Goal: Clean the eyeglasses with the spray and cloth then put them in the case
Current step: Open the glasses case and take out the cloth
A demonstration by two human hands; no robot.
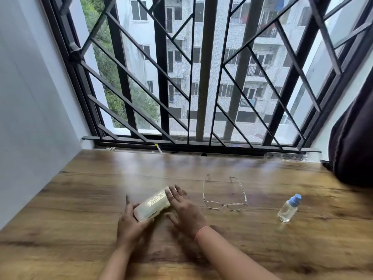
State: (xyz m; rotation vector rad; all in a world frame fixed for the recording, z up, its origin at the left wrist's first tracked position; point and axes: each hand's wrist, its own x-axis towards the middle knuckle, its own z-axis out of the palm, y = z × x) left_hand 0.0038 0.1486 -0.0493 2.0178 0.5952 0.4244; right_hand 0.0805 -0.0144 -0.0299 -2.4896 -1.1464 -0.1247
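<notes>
- While the pale cream, oblong, hard-shelled eyeglass case (155,205) lies slantwise on the brown wood-grain table (60,209), the left hand (129,223) holds its near end between thumb and fingers. The right hand (182,207) lays straight fingers on its far end.
- Thin, pale metal-rimmed eyeglasses (224,199) lie just right of the right hand, untouched, temples unfolded.
- They look light and fragile, and the lenses would smear, so the bridge or a temple near its hinge seems the safest place to hold them.
- A small clear spray bottle (288,209) with a blue cap stands further right. It is probably light and easily tipped.
- No cloth shows, and whether one sits inside the case cannot be told.
</notes>
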